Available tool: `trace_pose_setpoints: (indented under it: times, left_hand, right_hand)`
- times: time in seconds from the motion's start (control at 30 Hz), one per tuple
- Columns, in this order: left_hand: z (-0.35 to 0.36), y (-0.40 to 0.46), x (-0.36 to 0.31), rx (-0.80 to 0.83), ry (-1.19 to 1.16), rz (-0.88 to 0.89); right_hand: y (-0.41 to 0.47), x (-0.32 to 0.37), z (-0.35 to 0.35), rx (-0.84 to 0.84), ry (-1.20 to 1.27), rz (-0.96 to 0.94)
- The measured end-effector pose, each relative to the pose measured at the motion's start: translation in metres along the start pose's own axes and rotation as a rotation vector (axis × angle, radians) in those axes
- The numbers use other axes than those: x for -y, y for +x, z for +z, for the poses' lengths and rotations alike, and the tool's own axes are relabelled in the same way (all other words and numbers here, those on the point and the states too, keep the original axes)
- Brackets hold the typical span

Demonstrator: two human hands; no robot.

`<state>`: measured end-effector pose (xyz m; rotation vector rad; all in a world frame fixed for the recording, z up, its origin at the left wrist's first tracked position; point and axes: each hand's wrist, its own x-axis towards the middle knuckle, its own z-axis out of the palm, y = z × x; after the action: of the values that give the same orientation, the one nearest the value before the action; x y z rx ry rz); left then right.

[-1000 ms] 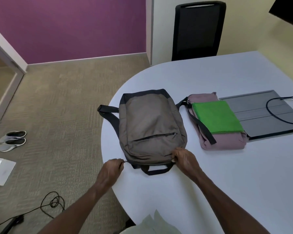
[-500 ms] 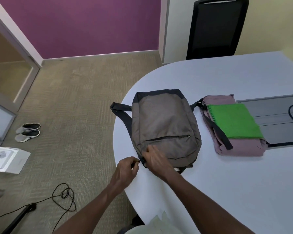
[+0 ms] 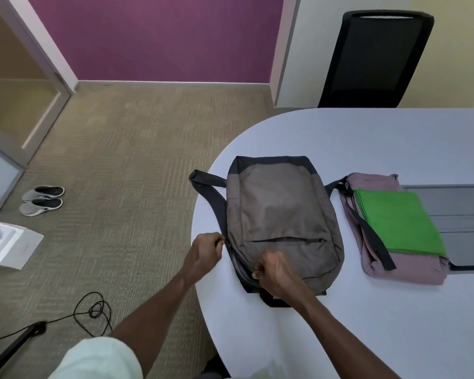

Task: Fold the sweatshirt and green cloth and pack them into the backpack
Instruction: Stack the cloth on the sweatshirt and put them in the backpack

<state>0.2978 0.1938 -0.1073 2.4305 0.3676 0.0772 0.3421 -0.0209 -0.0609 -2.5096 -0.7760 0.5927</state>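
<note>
The grey backpack (image 3: pixel 282 214) lies flat near the surface's (image 3: pixel 367 324) rounded edge. My left hand (image 3: pixel 204 253) pinches its zipper pull at the side seam; my right hand (image 3: pixel 275 272) grips the fabric near the opening. Just beside it, the folded green cloth (image 3: pixel 400 222) lies on the folded pink sweatshirt (image 3: pixel 405 269).

— Left hand (image 3: pixel 204 253)?
— Forearm bare, reaching forward from lower centre. Fingers curled, tips pinched together on a small pull at the backpack's (image 3: pixel 279 214) left edge.

— Right hand (image 3: pixel 275 272)?
— Arm extends in from lower right. Fingers curled, knuckles up, gripping the fabric at the near left corner.
</note>
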Motion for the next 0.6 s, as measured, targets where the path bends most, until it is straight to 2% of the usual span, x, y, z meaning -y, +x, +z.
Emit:
trace_pose_setpoints:
  times: [0.23,0.6]
  left_hand:
    - [0.003,0.061,0.004,0.014,0.056,-0.065]
    - [-0.001,0.139,0.001,0.053,0.115,-0.139]
  right_hand:
    - [0.002,-0.011,-0.034,0.217,0.331,0.117]
    - [0.005,-0.016,-0.054,0.375,0.43,0.196]
